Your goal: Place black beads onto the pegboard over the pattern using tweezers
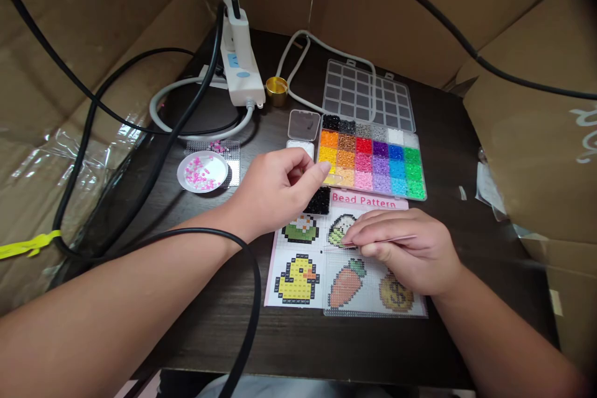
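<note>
My left hand point(280, 189) is closed, fingers curled in and thumb pointing at the yellow compartments of the bead box point(382, 161). Something clear and small shows by the fingertips; whether it is held I cannot tell. Beneath that hand, a small box of black beads point(319, 201) is partly covered. In a pinch, my right hand point(405, 245) grips thin tweezers point(394, 239), their tips pointing left over the clear pegboard point(373, 313). Through the board shows the Bead Pattern sheet point(298, 280) with a carrot, coin and chick; the fingers partly hide an upper picture.
A white dish point(204, 171) of pink and white beads overlaps another pegboard point(233, 158) at left. Behind stand a power strip point(245, 81) and a gold cup point(277, 92). A black cable point(254, 298) loops over my left forearm. Cardboard walls point(522, 149) surround the table.
</note>
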Motion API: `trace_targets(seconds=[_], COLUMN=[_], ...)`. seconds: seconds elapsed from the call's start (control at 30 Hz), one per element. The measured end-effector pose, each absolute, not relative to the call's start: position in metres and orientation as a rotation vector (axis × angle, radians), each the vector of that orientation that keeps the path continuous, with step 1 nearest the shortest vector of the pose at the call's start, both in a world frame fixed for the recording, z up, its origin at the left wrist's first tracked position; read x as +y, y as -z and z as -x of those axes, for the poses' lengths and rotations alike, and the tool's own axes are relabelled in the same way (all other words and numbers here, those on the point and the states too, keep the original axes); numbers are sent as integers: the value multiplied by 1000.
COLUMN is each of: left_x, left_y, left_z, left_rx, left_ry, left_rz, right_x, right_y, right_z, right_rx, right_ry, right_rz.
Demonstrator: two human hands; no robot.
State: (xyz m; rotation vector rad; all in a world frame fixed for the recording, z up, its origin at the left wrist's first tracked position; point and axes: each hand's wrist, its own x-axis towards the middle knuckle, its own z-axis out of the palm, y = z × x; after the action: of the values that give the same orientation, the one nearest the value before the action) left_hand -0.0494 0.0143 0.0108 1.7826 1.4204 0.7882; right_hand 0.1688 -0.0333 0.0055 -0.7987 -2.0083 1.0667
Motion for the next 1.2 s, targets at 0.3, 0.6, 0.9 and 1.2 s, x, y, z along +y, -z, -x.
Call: trace_targets(seconds=[0.3,0.6,0.9,1.2], left_x=[13,13,14,12], left_y=[-9,-10,-8,-9], left_z=[49,50,48,50], left_rx=[1393,1385,1386,1384], left_ry=[-822,-832,-826,-819], left_rz=[-1777,-1773,-1776,-1781], right_x=[-33,-33,-33,-33], right_y=[-5,-4,-4,-3], right_z=[-169,-169,-168,-169], right_rx=[-2073,-2076,-2065,-2075], right_ry=[-1042,-1053,-1062,-1037], right_rz=[781,766,719,744])
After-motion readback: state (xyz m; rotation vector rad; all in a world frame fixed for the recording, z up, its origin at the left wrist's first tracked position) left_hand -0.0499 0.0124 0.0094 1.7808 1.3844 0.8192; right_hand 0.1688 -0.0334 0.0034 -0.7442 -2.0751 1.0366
